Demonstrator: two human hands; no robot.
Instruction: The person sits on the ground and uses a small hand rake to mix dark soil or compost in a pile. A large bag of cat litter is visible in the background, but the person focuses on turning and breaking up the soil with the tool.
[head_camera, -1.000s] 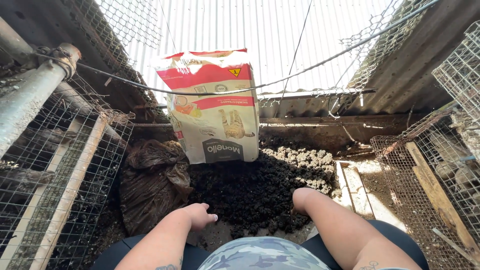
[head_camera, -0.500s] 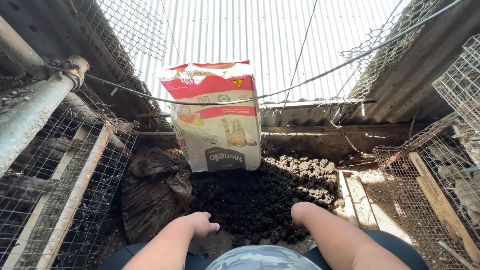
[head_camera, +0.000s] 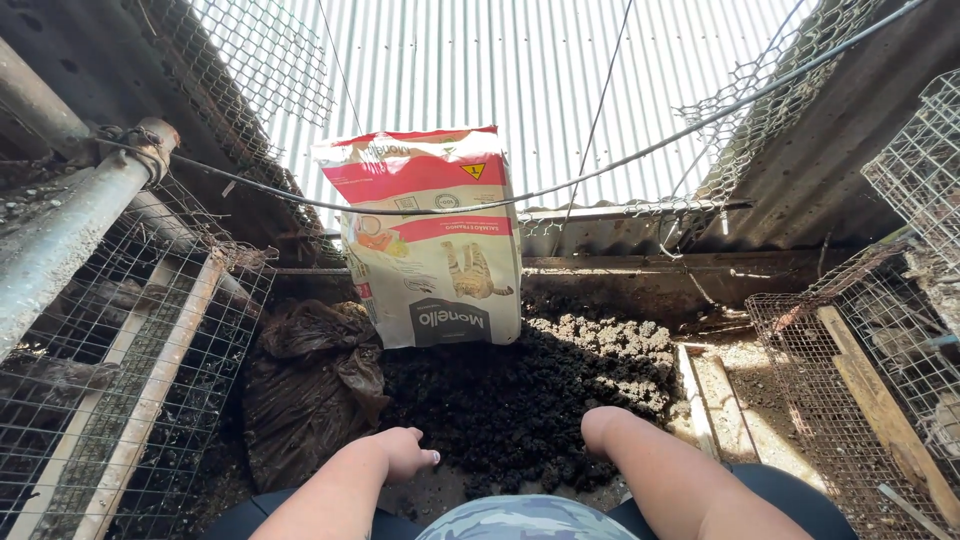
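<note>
Dark, crumbly, lumpy heap of soil (head_camera: 520, 400), nearly black in shade and paler grey-brown where sun strikes its far right edge, spread across the ground between wire cages (head_camera: 120, 380). Left hand (head_camera: 400, 452) loosely curled, fingertips turned down at the near edge of the heap, gripping nothing visible. Right hand (head_camera: 603, 425) pressed into the clods, fingers buried, grip impossible to tell. Behind the heap, upright red-and-cream sack (head_camera: 430, 235); beside it, crumpled dark bag (head_camera: 305, 385).
</note>
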